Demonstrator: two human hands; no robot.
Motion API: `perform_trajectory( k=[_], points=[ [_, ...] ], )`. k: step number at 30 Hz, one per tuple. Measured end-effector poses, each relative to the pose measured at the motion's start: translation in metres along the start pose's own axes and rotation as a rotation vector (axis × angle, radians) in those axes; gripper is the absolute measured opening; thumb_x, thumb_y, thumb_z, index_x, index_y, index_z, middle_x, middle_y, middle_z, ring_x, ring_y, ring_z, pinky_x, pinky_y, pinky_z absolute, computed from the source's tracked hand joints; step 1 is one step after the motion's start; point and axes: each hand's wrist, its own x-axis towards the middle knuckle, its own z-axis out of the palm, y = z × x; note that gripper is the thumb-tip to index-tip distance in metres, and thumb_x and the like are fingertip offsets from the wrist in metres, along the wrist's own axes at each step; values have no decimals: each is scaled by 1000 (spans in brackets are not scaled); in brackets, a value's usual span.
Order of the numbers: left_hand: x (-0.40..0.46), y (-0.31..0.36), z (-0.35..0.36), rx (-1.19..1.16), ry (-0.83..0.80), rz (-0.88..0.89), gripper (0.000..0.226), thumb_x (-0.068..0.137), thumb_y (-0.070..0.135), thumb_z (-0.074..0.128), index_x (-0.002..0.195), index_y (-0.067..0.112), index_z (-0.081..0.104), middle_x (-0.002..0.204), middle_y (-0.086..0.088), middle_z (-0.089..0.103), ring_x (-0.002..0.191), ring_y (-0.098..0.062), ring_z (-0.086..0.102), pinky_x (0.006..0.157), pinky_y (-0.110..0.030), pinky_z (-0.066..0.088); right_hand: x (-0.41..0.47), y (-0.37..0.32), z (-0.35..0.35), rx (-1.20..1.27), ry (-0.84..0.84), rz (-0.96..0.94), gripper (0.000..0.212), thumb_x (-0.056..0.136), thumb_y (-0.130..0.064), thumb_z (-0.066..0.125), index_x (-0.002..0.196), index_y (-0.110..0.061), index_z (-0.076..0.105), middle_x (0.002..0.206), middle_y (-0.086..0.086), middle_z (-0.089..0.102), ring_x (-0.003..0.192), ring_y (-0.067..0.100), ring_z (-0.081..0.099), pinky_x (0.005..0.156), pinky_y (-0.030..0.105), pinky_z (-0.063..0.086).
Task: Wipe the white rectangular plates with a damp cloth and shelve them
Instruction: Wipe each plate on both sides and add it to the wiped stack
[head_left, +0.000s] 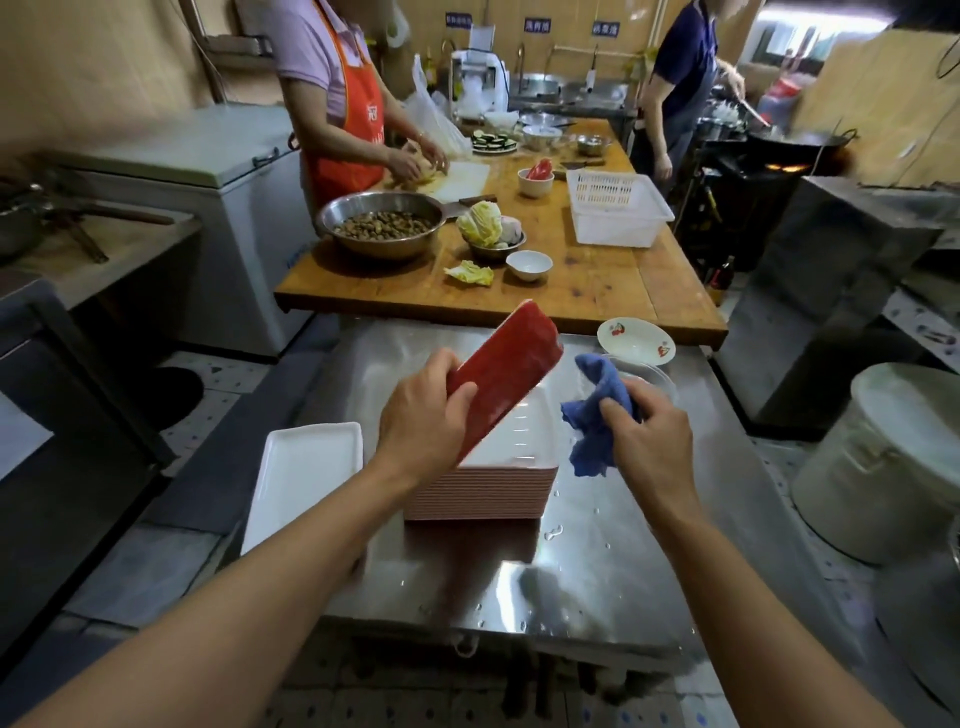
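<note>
Left hand (423, 410) gripped tilted plate (504, 374), red underside up; right hand (649, 431) clutched cloth (597, 415) beside it. One-handed wet grip risked drop onto stack (483, 488) beneath.

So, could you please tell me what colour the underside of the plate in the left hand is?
Red; the tilted plate held by the left hand shows it clearly in the head view.

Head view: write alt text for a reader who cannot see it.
A person's left hand holds a rectangular plate tilted, red underside up, over a stack of plates on a steel table, while the right hand grips a blue cloth. Another white plate lies left of the stack.
</note>
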Motion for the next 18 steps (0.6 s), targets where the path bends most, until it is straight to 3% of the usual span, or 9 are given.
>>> perform_trajectory(
  k=[1, 3, 6, 9, 11, 14, 16, 18],
  points=[
    [-2, 0, -8, -86, -6, -59, 6, 93, 17, 55, 90, 13, 52, 76, 1, 59, 70, -19, 56, 61, -29, 44, -1, -8, 3, 15, 8, -39, 15, 91, -7, 52, 92, -16, 64, 92, -3, 60, 84, -2, 57, 72, 11, 47],
    [-8, -4, -21, -260, -62, -205, 6, 93, 15, 54, 88, 14, 55, 77, 3, 60, 72, -14, 57, 66, -27, 46, -5, -22, 10, 5, 23, -115, 19, 91, -8, 52, 104, -8, 66, 104, -2, 59, 91, -10, 52, 74, 2, 40],
    [-24, -14, -37, -513, -108, -385, 13, 95, 13, 52, 84, 19, 57, 80, -2, 66, 75, -18, 62, 73, -36, 51, -16, -38, 25, -55, 21, -226, 29, 92, -10, 52, 120, -9, 62, 125, 4, 53, 109, 5, 46, 87, 10, 38],
    [-38, -24, -49, -606, -153, -440, 13, 97, 14, 50, 87, 19, 56, 83, -5, 68, 77, -20, 64, 69, -35, 53, -29, -58, 42, -89, 10, -354, 33, 90, -11, 51, 121, -8, 61, 124, -1, 47, 112, 7, 43, 97, 24, 41],
    [-45, -27, -53, -671, -163, -444, 13, 96, 11, 50, 86, 17, 56, 80, -5, 67, 72, -20, 63, 67, -32, 50, -35, -71, 55, -130, -21, -440, 37, 87, -17, 49, 121, -5, 61, 128, 6, 48, 116, 9, 42, 101, 19, 33],
    [-51, -28, -57, -803, -179, -432, 15, 95, 2, 50, 83, 12, 54, 69, -4, 66, 60, -17, 58, 61, -29, 48, -42, -82, 73, -237, -63, -546, 37, 89, -19, 49, 121, -5, 62, 132, 15, 49, 122, 22, 43, 102, 18, 27],
    [-55, -25, -60, -858, -208, -410, 17, 95, 1, 49, 83, 12, 53, 65, -3, 65, 55, -13, 57, 56, -25, 47, -45, -85, 79, -319, -38, -609, 37, 88, -17, 50, 122, -8, 62, 129, 15, 52, 118, 28, 44, 99, 25, 31],
    [-57, -22, -63, -893, -227, -394, 19, 95, 1, 49, 82, 14, 53, 65, -2, 66, 53, -11, 58, 53, -23, 49, -45, -87, 80, -458, -23, -625, 44, 90, -28, 40, 130, -16, 55, 130, 11, 50, 117, 27, 39, 96, 35, 32]
  ],
)
